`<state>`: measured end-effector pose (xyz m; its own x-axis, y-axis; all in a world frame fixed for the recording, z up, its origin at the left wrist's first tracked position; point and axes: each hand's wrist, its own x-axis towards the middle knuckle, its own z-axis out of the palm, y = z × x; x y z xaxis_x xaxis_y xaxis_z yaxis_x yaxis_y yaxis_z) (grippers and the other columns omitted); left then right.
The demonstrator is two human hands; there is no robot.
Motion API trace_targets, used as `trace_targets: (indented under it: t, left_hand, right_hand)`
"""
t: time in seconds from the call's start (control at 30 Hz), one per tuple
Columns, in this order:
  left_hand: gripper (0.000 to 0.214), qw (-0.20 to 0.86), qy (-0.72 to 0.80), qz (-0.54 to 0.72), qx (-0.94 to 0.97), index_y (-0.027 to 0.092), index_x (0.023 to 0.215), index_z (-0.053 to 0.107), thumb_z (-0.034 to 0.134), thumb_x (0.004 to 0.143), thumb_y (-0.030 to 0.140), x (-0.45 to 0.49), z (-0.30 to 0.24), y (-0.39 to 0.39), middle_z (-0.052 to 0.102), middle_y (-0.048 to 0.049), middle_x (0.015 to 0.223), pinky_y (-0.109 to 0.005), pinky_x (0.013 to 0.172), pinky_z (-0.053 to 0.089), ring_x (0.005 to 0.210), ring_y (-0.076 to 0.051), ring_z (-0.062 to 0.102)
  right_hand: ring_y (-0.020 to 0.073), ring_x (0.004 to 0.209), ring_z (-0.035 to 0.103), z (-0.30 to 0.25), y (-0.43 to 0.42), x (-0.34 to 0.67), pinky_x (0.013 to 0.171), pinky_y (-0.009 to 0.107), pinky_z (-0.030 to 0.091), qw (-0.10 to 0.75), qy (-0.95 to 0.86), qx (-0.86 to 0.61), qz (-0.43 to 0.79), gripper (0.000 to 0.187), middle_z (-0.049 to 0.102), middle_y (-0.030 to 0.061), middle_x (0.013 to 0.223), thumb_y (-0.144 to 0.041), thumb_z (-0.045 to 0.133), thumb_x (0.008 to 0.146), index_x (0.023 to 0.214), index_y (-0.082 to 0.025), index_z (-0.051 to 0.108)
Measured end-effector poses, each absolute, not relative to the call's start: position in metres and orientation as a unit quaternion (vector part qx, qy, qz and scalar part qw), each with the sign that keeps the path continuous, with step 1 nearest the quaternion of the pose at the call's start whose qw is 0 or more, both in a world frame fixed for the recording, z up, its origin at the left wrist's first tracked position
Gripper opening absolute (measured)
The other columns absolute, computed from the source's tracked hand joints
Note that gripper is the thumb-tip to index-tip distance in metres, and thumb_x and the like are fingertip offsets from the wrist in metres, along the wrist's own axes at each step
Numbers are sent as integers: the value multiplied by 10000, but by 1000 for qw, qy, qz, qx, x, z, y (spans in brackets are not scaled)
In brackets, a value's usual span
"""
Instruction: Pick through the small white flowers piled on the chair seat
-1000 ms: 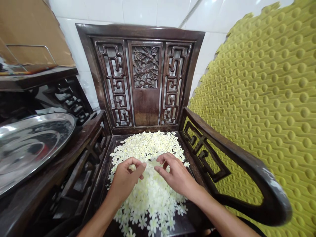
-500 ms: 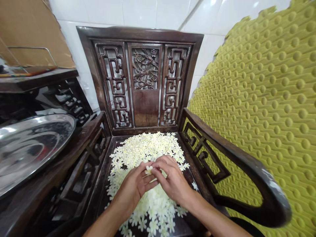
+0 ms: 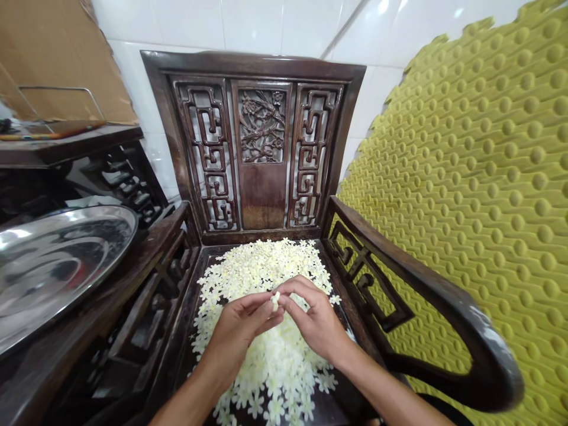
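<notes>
While the left hand [image 3: 237,328] and right hand [image 3: 313,319] meet fingertip to fingertip, both pinch one small white flower [image 3: 276,299] just above the pile of flowers [image 3: 266,269] (flat, star-shaped, creamy) heaped on the dark carved wooden chair [image 3: 261,142]. A shiny steel tray [image 3: 53,260] sits left; a knobbly yellow-green foam mat [image 3: 479,177] leans right.

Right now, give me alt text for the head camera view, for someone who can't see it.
The left hand and right hand pinch one white flower together above a pile of flowers on a carved dark wooden chair. A metal tray lies to the left, a bumpy yellow-green foam mat to the right.
</notes>
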<state>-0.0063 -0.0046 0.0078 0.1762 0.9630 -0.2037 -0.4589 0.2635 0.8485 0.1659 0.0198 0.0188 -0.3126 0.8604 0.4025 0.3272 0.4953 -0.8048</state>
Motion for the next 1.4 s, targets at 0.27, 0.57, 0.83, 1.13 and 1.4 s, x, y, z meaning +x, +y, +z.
trace_targets:
  t: [0.27,0.57,0.83,1.13,1.4]
  left_hand:
    - [154,593,441,546,394,135,777,788,822,733,278,-2,3,-4,776,-45,770,-353,825,620,752,-183,716]
    - [130,606,444,551,365,143,757,749,790,758,266,0,5,-6,717,2,728,-383,864,618,738,-155,690]
    - [245,622,443,533,363,131,784,727,702,852,365,-3,6,-9,734,-51,812,-431,857,614,819,-219,719]
    - [183,591,444,522,426,146,819,724,788,774,311,-3,0,-5,745,-41,788,-336,749,609,743,-193,714]
    - [178,483,485,472,555,182,915,795,699,848,316,-10,1,-3,770,-46,820,-310,703,600,738,-217,722]
  right_hand:
    - [170,906,650,17,15,164,814,290,485,434,-741,-406,311,151,700,33,954,-169,570,953,1018,-222,696]
    - [175,824,621,20,12,163,768,304,447,417,-776,-393,264,115,669,17,845,-137,581,935,884,-213,650]
    - [186,844,617,17,12,163,787,329,414,414,-799,-388,198,122,676,20,866,-110,589,925,924,-217,648]
    - [183,855,613,22,12,163,782,312,445,401,-767,-410,287,155,667,31,866,-178,530,967,878,-199,655]
    - [161,794,613,19,16,164,738,277,472,364,-703,-457,406,174,667,3,809,-336,650,915,827,-187,672]
